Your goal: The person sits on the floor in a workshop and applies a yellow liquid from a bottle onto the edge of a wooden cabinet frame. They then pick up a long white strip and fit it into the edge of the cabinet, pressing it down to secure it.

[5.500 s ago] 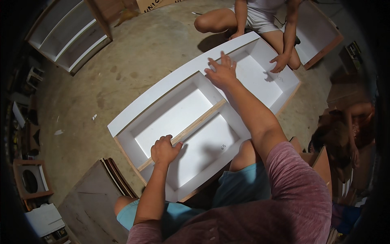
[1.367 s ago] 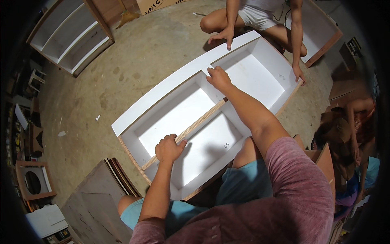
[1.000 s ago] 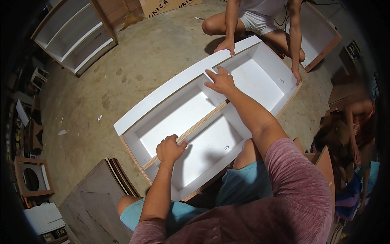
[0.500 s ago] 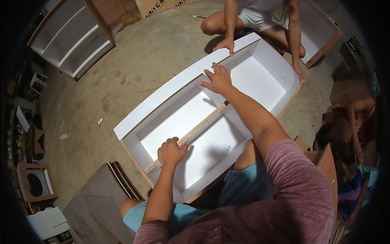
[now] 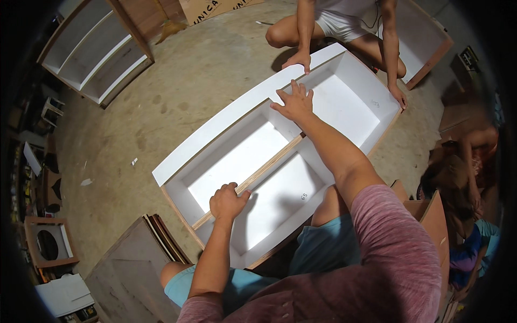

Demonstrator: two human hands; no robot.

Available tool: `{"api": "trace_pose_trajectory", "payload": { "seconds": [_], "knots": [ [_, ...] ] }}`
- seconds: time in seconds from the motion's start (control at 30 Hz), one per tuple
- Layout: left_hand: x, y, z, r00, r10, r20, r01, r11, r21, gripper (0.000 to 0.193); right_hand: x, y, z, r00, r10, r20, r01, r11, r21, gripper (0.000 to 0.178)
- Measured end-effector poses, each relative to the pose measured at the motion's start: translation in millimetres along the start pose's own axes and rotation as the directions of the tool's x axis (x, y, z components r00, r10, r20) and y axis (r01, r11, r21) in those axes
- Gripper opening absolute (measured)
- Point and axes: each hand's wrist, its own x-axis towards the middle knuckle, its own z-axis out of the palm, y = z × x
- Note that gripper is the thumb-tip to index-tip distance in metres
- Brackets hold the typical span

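A white cabinet box [image 5: 169, 209] with bare wood edges lies open side up on the floor, split into compartments. My left hand [image 5: 229, 202] is closed over the plywood edge of its long divider [image 5: 269, 164], toward the left end. With fingers spread, my right hand [image 5: 296, 102] is at the far side by the short cross divider; whether it touches the wood is unclear. A long white strip panel [image 5: 215, 126] runs along the cabinet's far edge. Opposite me, a crouching person's hand [image 5: 298, 60] rests on that strip, and the other hand [image 5: 398, 98] is at the cabinet's right corner.
A white shelf unit [image 5: 102, 60] stands at the far left, near a broom [image 5: 172, 27]. Stacked boards [image 5: 132, 264] lie at my near left, beside a wooden frame with a round hole [image 5: 49, 242]. Another white box [image 5: 412, 46] is behind the person. Brown panels [image 5: 431, 226] stand at my right.
My right hand has shifted slightly right and away from me, its fingers spreading more. My left hand stays on the divider, and the cabinet looks nearly still.
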Motion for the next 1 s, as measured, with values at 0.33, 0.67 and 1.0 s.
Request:
{"api": "trace_pose_trajectory", "payload": {
  "seconds": [0.33, 0.67, 1.0],
  "knots": [
    [1, -3, 6, 0.999, 0.025, -0.038, -0.025, 1.0, 0.0, 0.057, -2, -5, 1, 0.998, -0.049, 0.027, 0.048, 0.999, 0.014, 0.074],
    [1, -5, 9, 0.997, 0.041, -0.068, -0.041, 0.999, 0.002, 0.056, 5, 0, -5, 1.0, -0.004, 0.014, 0.005, 1.0, -0.004, 0.071],
    [2, -7, 10, 0.996, 0.051, -0.078, -0.051, 0.999, -0.01, 0.056, 2, -2, -15, 0.996, 0.045, 0.074, -0.046, 0.999, 0.021, 0.072]
  ]
}}
